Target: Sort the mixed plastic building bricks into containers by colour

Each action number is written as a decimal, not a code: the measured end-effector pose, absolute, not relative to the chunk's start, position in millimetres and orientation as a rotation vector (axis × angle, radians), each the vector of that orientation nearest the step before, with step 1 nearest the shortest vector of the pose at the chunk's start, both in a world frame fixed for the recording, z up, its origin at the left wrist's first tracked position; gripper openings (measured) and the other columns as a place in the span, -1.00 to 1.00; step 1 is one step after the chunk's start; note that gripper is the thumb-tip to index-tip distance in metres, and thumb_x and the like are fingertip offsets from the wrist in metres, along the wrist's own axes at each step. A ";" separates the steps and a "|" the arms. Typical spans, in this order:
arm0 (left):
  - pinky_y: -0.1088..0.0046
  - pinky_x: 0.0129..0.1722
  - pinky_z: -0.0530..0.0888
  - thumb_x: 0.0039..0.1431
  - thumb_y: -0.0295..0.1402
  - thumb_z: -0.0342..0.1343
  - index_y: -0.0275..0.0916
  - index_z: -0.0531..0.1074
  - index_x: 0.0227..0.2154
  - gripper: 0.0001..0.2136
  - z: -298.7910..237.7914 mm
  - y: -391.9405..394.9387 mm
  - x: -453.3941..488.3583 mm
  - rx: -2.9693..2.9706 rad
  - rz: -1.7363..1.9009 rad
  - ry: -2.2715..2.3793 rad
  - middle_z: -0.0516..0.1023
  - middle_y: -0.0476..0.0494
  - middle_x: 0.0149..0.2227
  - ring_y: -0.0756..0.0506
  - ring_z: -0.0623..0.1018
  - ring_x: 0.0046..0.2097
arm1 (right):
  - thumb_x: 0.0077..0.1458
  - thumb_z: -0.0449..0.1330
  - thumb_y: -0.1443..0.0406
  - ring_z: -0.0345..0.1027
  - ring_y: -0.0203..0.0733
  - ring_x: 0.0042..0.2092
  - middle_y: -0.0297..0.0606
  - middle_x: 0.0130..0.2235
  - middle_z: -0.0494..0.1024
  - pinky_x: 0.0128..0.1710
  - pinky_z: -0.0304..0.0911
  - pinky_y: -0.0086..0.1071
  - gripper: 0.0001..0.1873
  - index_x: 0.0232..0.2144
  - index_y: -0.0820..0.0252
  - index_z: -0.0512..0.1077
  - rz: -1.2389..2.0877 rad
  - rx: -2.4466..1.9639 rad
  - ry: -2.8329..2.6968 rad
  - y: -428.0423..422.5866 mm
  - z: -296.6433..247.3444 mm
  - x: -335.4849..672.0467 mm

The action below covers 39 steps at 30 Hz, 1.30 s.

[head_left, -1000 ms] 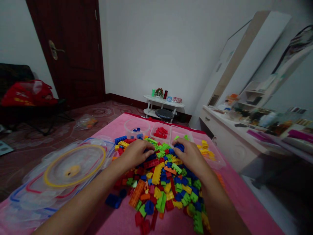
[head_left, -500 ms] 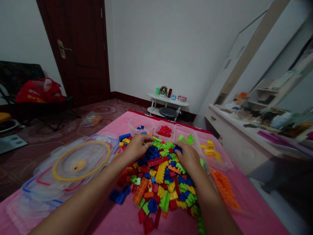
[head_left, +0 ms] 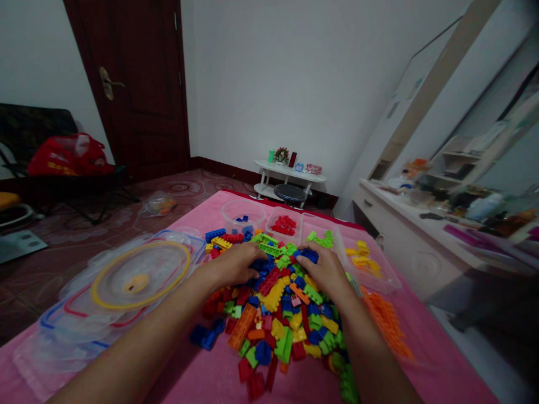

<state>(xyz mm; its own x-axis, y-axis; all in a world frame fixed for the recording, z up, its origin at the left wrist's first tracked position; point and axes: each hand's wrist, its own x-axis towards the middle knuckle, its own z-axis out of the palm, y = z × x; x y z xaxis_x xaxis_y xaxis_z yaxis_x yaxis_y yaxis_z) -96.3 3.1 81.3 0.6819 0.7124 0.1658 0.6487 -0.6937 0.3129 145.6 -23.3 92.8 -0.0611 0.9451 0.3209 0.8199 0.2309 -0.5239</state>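
A heap of mixed toy building bricks [head_left: 275, 294] in red, blue, green, yellow and orange lies on a pink cloth [head_left: 202, 376]. My left hand [head_left: 240, 264] reaches into the back left of the heap, fingers curled around dark blue bricks [head_left: 263, 268]; its fingertips are partly hidden among them. On the other side of the heap, my right hand [head_left: 324, 268] has its fingers closed around a blue brick [head_left: 310, 256]. Light green bricks [head_left: 269, 247] lie between the two hands. A long red brick [head_left: 268, 281] and a long yellow brick [head_left: 274, 296] lie just below them.
Behind the heap stand clear containers: a round one [head_left: 223, 213] with blue bricks, others with red bricks [head_left: 284, 225], green bricks [head_left: 322, 239] and yellow bricks [head_left: 366, 261]. Orange bricks [head_left: 387, 320] fill one at right. Stacked clear lids [head_left: 141, 275] lie at left.
My left hand has moved slightly down and toward me, uncovering red and yellow bricks behind it. The long red and yellow bricks have turned a little. My right hand has shifted slightly.
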 end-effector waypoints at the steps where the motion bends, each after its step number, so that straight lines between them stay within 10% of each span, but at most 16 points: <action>1: 0.29 -0.07 0.41 -0.04 -0.38 0.14 -0.24 0.45 -0.07 -0.60 81.9 1.4 -96.2 2.669 0.392 1.113 0.52 -0.26 -0.10 -0.22 0.49 -0.07 | -0.01 0.15 0.26 0.41 -0.12 -0.14 -0.22 -0.16 0.56 -0.10 0.23 -0.26 -0.73 -0.23 0.16 0.50 0.288 -1.596 -1.895 -24.4 94.3 144.1; 14: 0.45 -0.43 0.43 -0.05 -0.37 0.02 -0.27 0.42 -0.38 -0.84 98.4 -2.8 -79.8 1.786 0.836 1.243 0.48 -0.13 -0.37 -0.08 0.48 -0.37 | 0.01 0.17 0.14 0.27 -0.32 -0.60 -0.33 -0.43 0.51 -0.59 0.20 -0.44 -0.69 -0.23 0.18 0.48 0.592 -1.438 -1.610 -46.8 114.4 117.9; 22: 0.36 -0.43 0.57 0.16 -0.14 0.00 -0.30 0.35 -0.21 -0.69 95.0 -18.0 -56.2 0.623 0.651 0.597 0.50 -0.14 -0.40 -0.08 0.57 -0.41 | 0.05 0.17 0.25 0.41 -0.15 -0.12 -0.25 -0.14 0.56 -0.08 0.26 -0.30 -0.74 -0.18 0.12 0.50 0.408 -1.202 -1.705 -59.6 120.3 90.3; 29: 0.41 -0.53 0.57 0.19 -0.15 0.02 -0.27 0.38 -0.14 -0.69 96.8 -25.3 -52.0 0.553 0.673 0.577 0.54 -0.13 -0.40 -0.06 0.58 -0.45 | 0.07 0.17 0.24 0.39 -0.15 -0.09 -0.23 -0.13 0.55 -0.07 0.25 -0.30 -0.72 -0.14 0.12 0.48 0.351 -1.190 -1.721 -60.0 119.0 88.3; 39: 0.63 -0.69 0.42 0.25 -0.37 -0.04 -0.31 0.38 -0.13 -0.79 114.2 -4.0 -72.0 0.550 0.955 0.618 0.54 -0.17 -0.40 -0.05 0.58 -0.45 | 0.04 0.19 0.14 0.26 -0.35 -0.62 -0.34 -0.48 0.49 -0.61 0.15 -0.47 -0.75 -0.31 0.18 0.48 0.437 -1.251 -1.485 -65.8 136.7 100.3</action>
<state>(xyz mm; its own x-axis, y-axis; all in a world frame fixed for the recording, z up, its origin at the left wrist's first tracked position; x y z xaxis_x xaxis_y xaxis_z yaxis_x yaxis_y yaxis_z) -72.0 -4.0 114.2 0.4343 0.8692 -0.2365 -0.5719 0.4689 0.6731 100.3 -65.8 136.7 0.1487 0.8604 0.4874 0.4595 0.3764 -0.8045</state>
